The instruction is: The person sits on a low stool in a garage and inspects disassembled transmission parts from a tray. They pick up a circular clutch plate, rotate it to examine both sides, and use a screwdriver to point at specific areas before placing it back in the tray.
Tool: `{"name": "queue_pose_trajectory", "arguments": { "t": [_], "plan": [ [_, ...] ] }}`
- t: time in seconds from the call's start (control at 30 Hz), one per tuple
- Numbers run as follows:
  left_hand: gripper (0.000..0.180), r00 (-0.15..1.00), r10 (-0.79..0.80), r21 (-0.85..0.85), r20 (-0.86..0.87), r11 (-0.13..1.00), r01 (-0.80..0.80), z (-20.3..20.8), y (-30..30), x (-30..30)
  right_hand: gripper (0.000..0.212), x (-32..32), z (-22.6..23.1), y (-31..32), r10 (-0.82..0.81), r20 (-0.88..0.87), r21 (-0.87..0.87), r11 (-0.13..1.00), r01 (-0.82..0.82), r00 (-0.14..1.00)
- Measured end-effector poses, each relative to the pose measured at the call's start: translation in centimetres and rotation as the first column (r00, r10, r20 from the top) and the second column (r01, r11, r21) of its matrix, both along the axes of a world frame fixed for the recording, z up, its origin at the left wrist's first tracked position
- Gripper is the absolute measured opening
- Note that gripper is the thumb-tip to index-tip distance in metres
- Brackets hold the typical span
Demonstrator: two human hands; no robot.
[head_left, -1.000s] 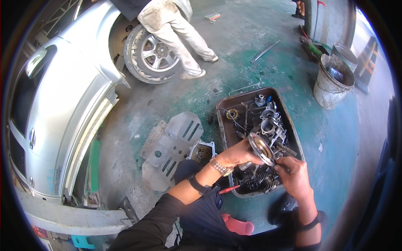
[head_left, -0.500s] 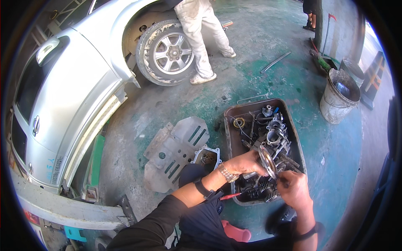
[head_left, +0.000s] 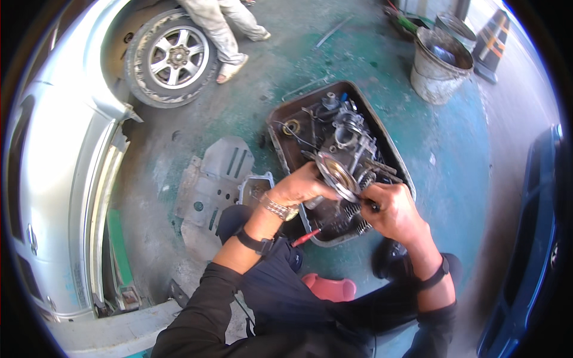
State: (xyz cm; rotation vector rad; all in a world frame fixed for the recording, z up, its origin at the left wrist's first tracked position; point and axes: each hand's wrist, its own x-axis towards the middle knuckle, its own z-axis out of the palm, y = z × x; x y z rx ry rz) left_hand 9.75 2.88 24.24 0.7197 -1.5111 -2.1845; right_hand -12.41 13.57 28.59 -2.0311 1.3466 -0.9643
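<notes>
My left hand (head_left: 298,186) grips a round, dished metal part (head_left: 337,173) by its left edge, tilted so its ringed inner face shows. At the part's lower right edge, my right hand (head_left: 391,212) is closed around something small and dark, mostly hidden by the fingers. Both hands are above a dark metal tray (head_left: 410,179) of greasy machine parts. Inside it lie a metal housing (head_left: 349,132), coil springs (head_left: 364,227) and a yellowish ring (head_left: 291,127). A red-handled tool (head_left: 306,237) rests across the tray's near left edge.
A flat metal guard plate (head_left: 206,173) and an open metal pan (head_left: 255,190) lie left of the tray. A low pink stool (head_left: 329,287) is between my legs. Beyond stand a dirty bucket (head_left: 439,74), a wheel (head_left: 173,59) and another person's legs (head_left: 221,36). Cars flank both sides.
The round part has turned, with more of its inner face showing. Both hands stay at its edges. My view has shifted, and the surroundings appear farther up and left.
</notes>
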Motion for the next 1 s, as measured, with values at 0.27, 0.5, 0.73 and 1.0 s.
{"name": "queue_pose_trajectory", "arguments": {
  "t": [0.27, 0.5, 0.73, 1.0],
  "plan": [
    [0.041, 0.999, 0.002, -0.039, 0.04, 0.999, 0.0, 1.3, 0.1, 0.2, 0.009, 0.3, -0.1, -0.3, -0.025, -0.024, -0.1, 0.995, 0.022, 0.999],
    [0.049, 0.998, 0.052, -0.02, 0.04, 0.999, -0.051, 1.8, 0.3, 0.2, 0.011, 0.4, -0.4, -0.3, -0.035, 0.021, -0.113, 0.993, 0.037, 0.999],
    [0.061, 0.998, 0.048, -0.072, 0.03, 0.996, -0.045, 1.2, -0.1, 0.5, 0.016, 0.3, -0.3, -0.2, -0.041, 0.11, -0.039, 0.998, 0.045, 0.993],
    [0.061, 0.997, 0.074, -0.032, -0.018, 0.997, -0.074, 1.6, 0.1, 0.7, 0.014, 0.1, 0.1, -0.1, -0.056, 0.249, 0.115, 0.993, 0.028, 0.967]
  ]
}}
